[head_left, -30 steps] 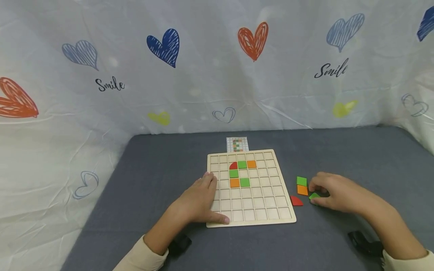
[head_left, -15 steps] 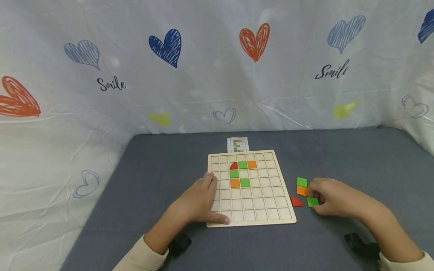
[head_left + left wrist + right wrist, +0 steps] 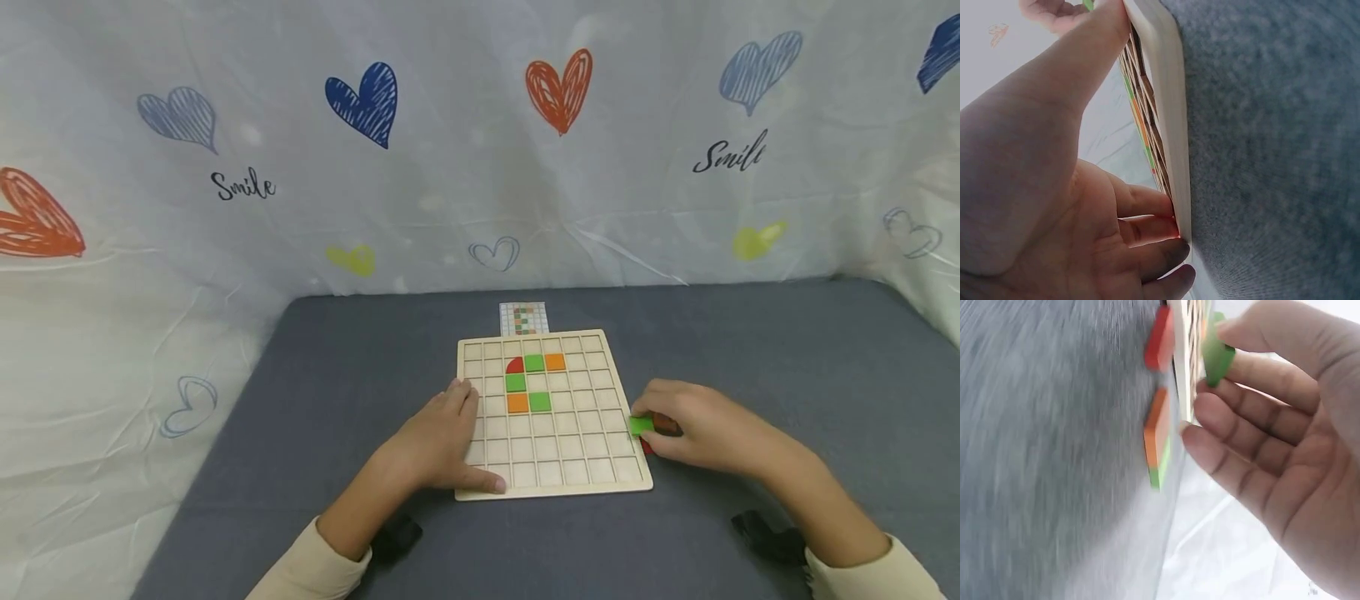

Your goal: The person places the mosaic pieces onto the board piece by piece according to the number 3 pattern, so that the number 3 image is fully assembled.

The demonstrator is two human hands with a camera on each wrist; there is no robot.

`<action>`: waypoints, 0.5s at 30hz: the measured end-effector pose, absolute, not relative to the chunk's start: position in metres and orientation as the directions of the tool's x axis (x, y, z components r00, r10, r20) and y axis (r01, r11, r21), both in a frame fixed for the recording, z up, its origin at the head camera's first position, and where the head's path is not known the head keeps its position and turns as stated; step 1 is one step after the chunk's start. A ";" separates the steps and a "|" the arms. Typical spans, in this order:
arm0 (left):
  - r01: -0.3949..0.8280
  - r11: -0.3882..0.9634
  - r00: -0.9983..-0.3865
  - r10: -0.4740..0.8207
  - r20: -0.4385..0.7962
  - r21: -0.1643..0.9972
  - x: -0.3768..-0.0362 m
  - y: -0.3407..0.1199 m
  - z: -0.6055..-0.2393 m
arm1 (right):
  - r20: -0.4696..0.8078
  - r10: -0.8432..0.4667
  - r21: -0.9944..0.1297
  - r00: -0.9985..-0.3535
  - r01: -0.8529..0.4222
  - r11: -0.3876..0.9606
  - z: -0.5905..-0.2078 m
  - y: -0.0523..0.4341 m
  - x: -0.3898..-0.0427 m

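Note:
A square wooden grid board [image 3: 570, 450] lies on the grey cloth. Across its near left corner rests my left hand [image 3: 438, 442], fingers along the left edge and thumb over the front edge. My right hand [image 3: 701, 425] pinches a green square tile [image 3: 641, 426] between thumb and fingers, over the board's right edge. In the right wrist view this green tile [image 3: 1217, 353] stands tilted. Below that hand lie a red tile [image 3: 1160, 339], an orange tile [image 3: 1157, 428] and a green tile [image 3: 1159, 474]; the hand covers most of them in the head view.
On the board sit a red quarter-round tile [image 3: 515, 366], an orange tile [image 3: 555, 362] and several more green and orange squares. A small printed pattern card [image 3: 523, 318] lies against the board's far edge. Behind the table hangs a white curtain [image 3: 450, 192] with hearts.
My right hand has picked up the green square from the cloth and moved left with it to the board's right edge. The left hand stays in place.

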State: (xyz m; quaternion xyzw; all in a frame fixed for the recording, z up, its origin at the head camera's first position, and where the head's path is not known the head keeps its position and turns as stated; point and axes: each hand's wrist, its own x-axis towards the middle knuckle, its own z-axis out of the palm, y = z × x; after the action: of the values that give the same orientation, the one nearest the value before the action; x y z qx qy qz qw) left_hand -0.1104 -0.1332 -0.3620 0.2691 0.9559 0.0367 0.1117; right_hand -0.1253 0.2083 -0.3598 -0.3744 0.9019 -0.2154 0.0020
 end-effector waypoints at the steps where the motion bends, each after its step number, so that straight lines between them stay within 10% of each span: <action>1: 0.500 0.855 -0.832 0.518 -0.196 0.138 -0.110 -0.133 -0.362 | 0.165 -0.680 -0.393 -0.715 -0.679 0.620 -0.361 0.204 -0.126; 15: 0.504 0.853 -0.835 0.521 -0.176 0.135 -0.110 -0.134 -0.363 | 0.290 -0.750 -0.296 -0.594 -0.801 0.520 -0.366 0.149 -0.137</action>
State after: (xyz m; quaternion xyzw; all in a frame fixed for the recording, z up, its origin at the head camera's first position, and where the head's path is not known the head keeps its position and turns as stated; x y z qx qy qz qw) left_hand -0.1096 -0.1342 -0.3628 0.2676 0.9570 0.0414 0.1036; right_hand -0.1371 0.1486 -0.3664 -0.4459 0.8696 -0.2026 -0.0631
